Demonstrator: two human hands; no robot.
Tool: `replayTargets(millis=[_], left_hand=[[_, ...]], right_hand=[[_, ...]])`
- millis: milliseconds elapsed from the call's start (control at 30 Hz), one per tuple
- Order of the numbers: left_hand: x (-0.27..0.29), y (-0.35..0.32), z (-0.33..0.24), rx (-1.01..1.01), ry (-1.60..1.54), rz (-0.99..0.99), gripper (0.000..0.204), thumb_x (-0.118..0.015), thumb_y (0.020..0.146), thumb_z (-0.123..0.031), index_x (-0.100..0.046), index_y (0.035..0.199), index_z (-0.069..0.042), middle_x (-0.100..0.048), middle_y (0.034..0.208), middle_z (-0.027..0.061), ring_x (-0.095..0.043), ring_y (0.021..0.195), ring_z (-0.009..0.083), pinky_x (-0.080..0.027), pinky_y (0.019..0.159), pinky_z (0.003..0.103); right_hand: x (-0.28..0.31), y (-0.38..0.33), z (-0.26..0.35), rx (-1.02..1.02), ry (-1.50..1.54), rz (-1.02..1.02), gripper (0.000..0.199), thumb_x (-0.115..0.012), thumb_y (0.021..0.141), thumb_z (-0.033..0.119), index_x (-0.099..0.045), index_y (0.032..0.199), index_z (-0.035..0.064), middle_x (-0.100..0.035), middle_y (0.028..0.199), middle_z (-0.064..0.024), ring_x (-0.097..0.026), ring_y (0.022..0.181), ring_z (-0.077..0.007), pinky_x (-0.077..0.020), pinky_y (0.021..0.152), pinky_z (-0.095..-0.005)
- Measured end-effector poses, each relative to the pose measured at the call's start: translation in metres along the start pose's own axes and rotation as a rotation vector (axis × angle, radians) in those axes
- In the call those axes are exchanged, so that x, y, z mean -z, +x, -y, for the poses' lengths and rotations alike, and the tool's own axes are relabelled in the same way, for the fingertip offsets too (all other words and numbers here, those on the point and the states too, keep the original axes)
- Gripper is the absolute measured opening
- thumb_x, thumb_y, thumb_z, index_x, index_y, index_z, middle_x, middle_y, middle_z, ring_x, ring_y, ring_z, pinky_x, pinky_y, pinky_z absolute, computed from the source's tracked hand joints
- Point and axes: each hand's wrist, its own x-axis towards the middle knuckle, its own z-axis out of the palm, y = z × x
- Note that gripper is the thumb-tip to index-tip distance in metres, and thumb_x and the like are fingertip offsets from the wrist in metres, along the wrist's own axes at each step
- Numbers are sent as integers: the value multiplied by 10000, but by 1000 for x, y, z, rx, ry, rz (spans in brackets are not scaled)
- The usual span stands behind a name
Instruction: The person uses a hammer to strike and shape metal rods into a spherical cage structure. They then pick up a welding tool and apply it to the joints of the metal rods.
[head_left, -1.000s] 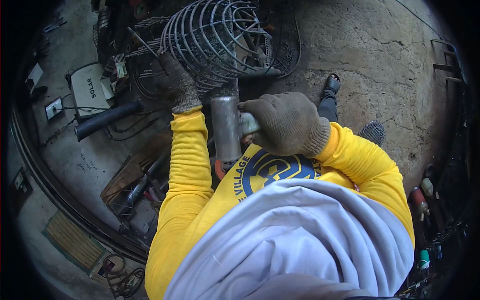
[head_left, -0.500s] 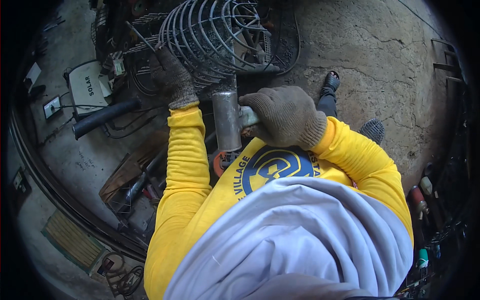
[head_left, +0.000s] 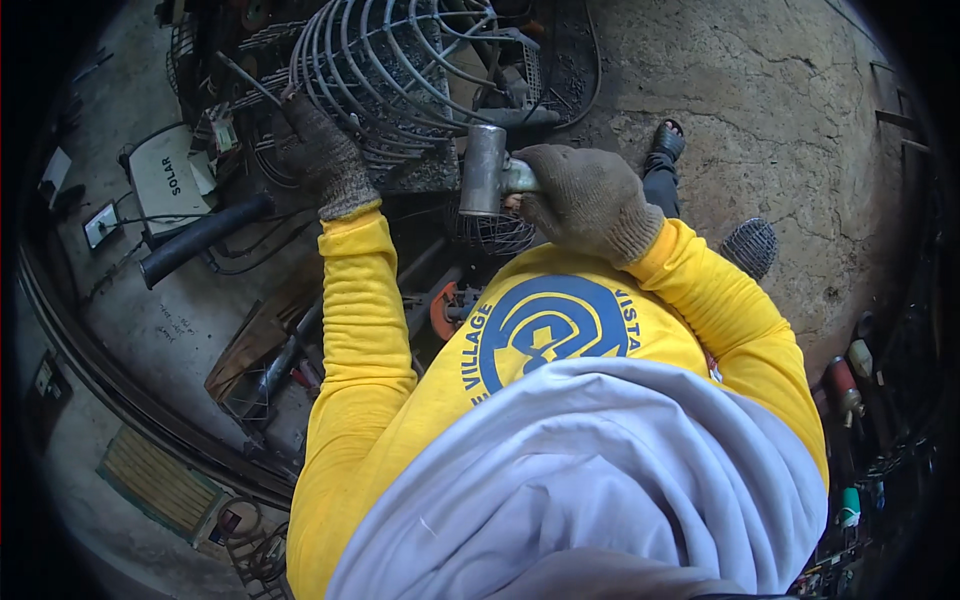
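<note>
A cage of curved metal rods lies at the top, over a dark, rough slab. My left hand, in a brown knit glove, is closed at the cage's left edge. A straight thin rod juts out past its fingertips; the fingers' exact hold is partly hidden. My right hand, gloved alike, grips a hammer by its short-looking pale handle. The cylindrical steel head hangs just on the near side of the cage, apart from it.
On the left floor are a white case, a black tube and cables. An orange-red clamp-like piece and a wire basket sit before my body. Red-bodied tool lies right. My sandalled foot stands on cracked concrete.
The hammer and my right hand have moved away from my chest, toward the cage, and look smaller. The cage and my left hand appear slightly farther left and up as the view shifts.
</note>
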Motion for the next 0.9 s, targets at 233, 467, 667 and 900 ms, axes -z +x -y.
replayTargets(millis=[233,467,667,900], left_hand=[[-1,-1,-3,46,-39,-16,365,-629,989,-323,-674,1183,-16,-714,1056,104,-679,885,179,-547,764,292],[0,5,6,-4,8,-4,329,-581,1014,-290,-683,1140,-4,-718,1034,106,-674,871,183,-539,778,291],[5,-1,0,22,216,-34,348,-576,1015,-304,-687,1117,10,-722,995,109,-669,848,188,-525,759,308],[4,0,1,-61,103,-7,343,-569,1015,-289,-684,1118,17,-722,966,106,-661,828,179,-511,750,312]], right_hand=[[5,18,-6,13,-5,7,375,-707,881,354,-642,1112,66,-696,896,-156,-700,782,-341,-549,685,-439],[7,14,9,47,11,-49,426,-730,857,376,-631,1132,67,-681,843,-139,-696,745,-326,-549,665,-437],[15,22,-13,17,-94,-26,372,-685,891,404,-645,1018,57,-682,817,-159,-700,737,-338,-553,628,-440],[13,10,24,98,4,-19,392,-735,832,381,-642,1060,75,-687,835,-155,-696,738,-329,-551,652,-438]])
